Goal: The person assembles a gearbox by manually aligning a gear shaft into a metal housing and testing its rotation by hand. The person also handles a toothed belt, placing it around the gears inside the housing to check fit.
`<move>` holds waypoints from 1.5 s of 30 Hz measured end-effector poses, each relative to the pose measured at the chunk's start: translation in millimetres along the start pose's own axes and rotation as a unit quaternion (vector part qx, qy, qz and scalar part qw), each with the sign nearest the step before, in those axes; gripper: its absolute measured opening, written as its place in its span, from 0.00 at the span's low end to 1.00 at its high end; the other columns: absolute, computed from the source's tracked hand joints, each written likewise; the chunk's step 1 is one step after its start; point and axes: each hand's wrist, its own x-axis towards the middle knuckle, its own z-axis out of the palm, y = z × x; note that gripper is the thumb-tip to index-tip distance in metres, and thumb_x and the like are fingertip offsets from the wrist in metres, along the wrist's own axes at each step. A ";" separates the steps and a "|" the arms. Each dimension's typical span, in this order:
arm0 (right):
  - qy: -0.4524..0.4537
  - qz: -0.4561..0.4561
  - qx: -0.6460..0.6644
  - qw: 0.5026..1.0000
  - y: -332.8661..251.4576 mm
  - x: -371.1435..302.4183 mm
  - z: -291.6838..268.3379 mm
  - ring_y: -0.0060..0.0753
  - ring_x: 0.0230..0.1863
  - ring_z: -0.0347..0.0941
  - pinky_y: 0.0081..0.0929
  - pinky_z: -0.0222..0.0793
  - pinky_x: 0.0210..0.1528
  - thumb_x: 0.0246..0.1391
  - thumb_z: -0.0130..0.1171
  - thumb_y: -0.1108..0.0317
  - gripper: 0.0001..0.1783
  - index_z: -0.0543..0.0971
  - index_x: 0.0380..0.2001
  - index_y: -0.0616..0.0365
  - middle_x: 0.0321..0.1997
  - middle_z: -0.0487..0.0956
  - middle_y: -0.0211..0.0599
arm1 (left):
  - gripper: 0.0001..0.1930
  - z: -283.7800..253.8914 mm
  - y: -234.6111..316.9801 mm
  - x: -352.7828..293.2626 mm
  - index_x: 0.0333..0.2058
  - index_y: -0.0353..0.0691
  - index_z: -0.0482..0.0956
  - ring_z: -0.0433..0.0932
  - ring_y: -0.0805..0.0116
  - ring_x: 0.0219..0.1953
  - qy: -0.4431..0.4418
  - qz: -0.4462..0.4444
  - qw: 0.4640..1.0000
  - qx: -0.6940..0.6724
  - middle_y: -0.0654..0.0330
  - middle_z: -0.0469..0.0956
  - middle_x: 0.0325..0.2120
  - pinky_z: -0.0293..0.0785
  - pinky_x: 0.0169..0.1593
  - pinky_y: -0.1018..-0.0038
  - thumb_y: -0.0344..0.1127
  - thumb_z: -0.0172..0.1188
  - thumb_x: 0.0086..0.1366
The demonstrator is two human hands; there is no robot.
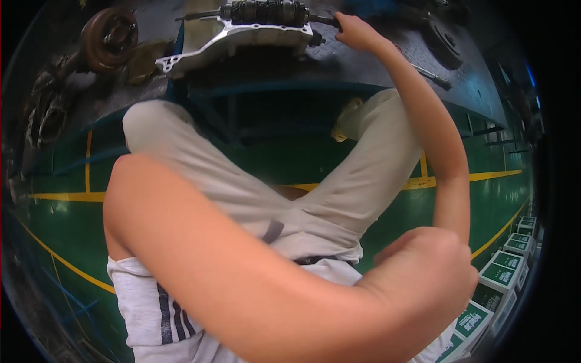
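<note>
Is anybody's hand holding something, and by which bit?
The right grip holds the gear shaft by its thin end on the right. The left grip is curled; whether it holds anything can't be told.

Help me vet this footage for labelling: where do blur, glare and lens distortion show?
Head view: the near left hand looks soft; the pale metal housing catches bright light along its rim; the metal parts at far left are dim, hard to make out; the yellow floor line at lower left bows, and the corners fall to black.
</note>
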 end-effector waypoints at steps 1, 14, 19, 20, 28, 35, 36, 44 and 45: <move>0.040 -0.028 -0.003 0.999 0.9 -2.2 3.8 0.64 0.64 0.78 0.48 0.77 0.67 0.63 0.69 0.67 0.30 0.73 0.66 0.63 0.63 0.81 0.61 | 0.06 -6.4 -10.7 -1.7 0.29 0.38 0.89 0.83 0.64 0.20 -0.007 0.017 0.999 -0.031 0.62 0.84 0.21 0.76 0.22 0.70 0.30 0.71 0.50; 0.151 -0.044 -0.026 0.987 -5.4 5.2 22.6 0.60 0.40 0.85 0.53 0.82 0.43 0.57 0.66 0.70 0.07 0.82 0.38 0.60 0.34 0.85 0.53 | 0.08 -135.5 -142.9 -82.3 0.24 0.42 0.83 0.81 0.70 0.23 -0.106 -0.037 0.990 -0.084 0.66 0.80 0.19 0.74 0.26 0.74 0.32 0.72 0.43; -0.027 -0.065 0.056 0.996 7.0 25.7 -5.5 0.56 0.32 0.85 0.47 0.81 0.36 0.50 0.69 0.67 0.10 0.85 0.26 0.65 0.28 0.85 0.56 | 0.09 -153.3 -167.8 -90.7 0.23 0.44 0.81 0.81 0.72 0.24 -0.107 -0.074 0.991 -0.041 0.68 0.79 0.19 0.74 0.27 0.75 0.33 0.72 0.41; -0.093 -0.090 0.093 0.987 11.7 34.2 -12.3 0.53 0.31 0.85 0.46 0.80 0.36 0.49 0.69 0.67 0.10 0.84 0.26 0.66 0.27 0.85 0.56 | 0.09 -157.8 -172.6 -87.9 0.22 0.44 0.82 0.81 0.71 0.24 -0.116 -0.079 0.990 -0.024 0.67 0.78 0.18 0.74 0.27 0.74 0.33 0.72 0.41; -0.403 -0.002 0.233 0.885 22.1 70.5 -28.7 0.34 0.17 0.71 0.35 0.63 0.21 0.44 0.67 0.71 0.12 0.72 0.17 0.55 0.15 0.73 0.34 | 0.12 -162.8 -215.8 -89.5 0.41 0.39 0.87 0.83 0.59 0.25 -0.222 -0.157 0.962 -0.034 0.59 0.84 0.25 0.81 0.27 0.66 0.39 0.65 0.63; 0.206 -0.127 0.082 0.967 1.8 -10.3 24.4 0.57 0.37 0.79 0.48 0.75 0.42 0.46 0.68 0.77 0.15 0.76 0.38 0.61 0.34 0.80 0.53 | 0.11 -171.3 -362.6 -219.0 0.51 0.31 0.86 0.88 0.70 0.45 0.199 -0.424 0.882 -0.052 0.54 0.88 0.42 0.83 0.48 0.75 0.30 0.61 0.78; 0.223 -0.146 0.083 0.960 0.6 -14.1 25.0 0.58 0.40 0.79 0.47 0.75 0.44 0.46 0.67 0.79 0.17 0.75 0.41 0.62 0.38 0.80 0.53 | 0.11 -167.3 -374.6 -230.3 0.52 0.32 0.85 0.87 0.70 0.47 0.252 -0.428 0.868 -0.023 0.55 0.88 0.41 0.82 0.51 0.74 0.30 0.60 0.79; 0.107 -0.098 0.051 0.988 -9.4 1.0 8.1 0.60 0.34 0.80 0.49 0.78 0.41 0.42 0.66 0.78 0.12 0.79 0.33 0.66 0.31 0.80 0.52 | 0.17 -141.5 -402.0 -290.3 0.53 0.33 0.84 0.86 0.51 0.47 0.108 -0.475 0.872 0.043 0.47 0.86 0.47 0.81 0.52 0.64 0.31 0.73 0.67; 0.052 -0.081 0.059 0.994 -5.9 4.1 -1.2 0.61 0.32 0.80 0.50 0.78 0.40 0.41 0.65 0.77 0.09 0.80 0.30 0.67 0.27 0.80 0.52 | 0.19 -136.3 -403.9 -291.5 0.53 0.35 0.84 0.85 0.48 0.47 0.111 -0.440 0.888 0.070 0.48 0.86 0.47 0.81 0.53 0.61 0.33 0.75 0.65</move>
